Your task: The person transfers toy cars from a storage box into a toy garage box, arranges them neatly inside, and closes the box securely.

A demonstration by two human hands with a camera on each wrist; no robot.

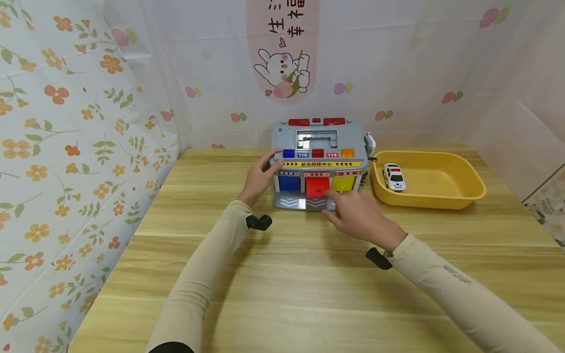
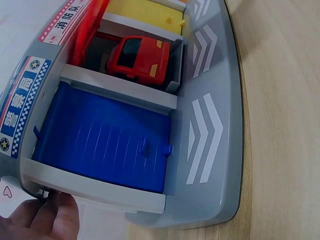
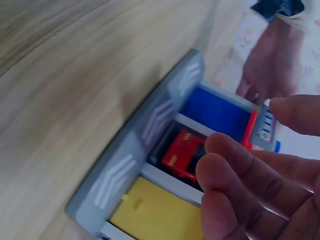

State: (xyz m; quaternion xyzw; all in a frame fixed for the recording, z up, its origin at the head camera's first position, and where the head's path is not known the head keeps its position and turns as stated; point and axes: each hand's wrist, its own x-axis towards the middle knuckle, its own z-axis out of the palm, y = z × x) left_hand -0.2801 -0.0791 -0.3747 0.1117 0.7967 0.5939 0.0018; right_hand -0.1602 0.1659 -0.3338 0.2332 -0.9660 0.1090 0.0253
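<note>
A grey toy rescue-station garage (image 1: 287,201) stands on the table, with blue, red and yellow doors. My left hand (image 1: 258,181) grips its left side near the roof edge. The blue door (image 2: 105,135) and yellow door (image 2: 145,15) are down. Swung outward and up, the red door (image 1: 317,186) uncovers a red toy car (image 2: 142,57) in the middle bay. My right hand (image 1: 359,214) is in front of that door, index fingertip at its lower edge; thumb and fingers are apart in the right wrist view. Whether the fingertip touches the door is unclear.
Right of the garage sits a yellow tray (image 1: 441,200) holding a white toy police car (image 1: 394,177). A grey-white piece (image 1: 370,143) with a dark coiled cord hangs on the garage's right side. A printed curtain (image 1: 212,73) hangs behind the wooden table (image 1: 282,294).
</note>
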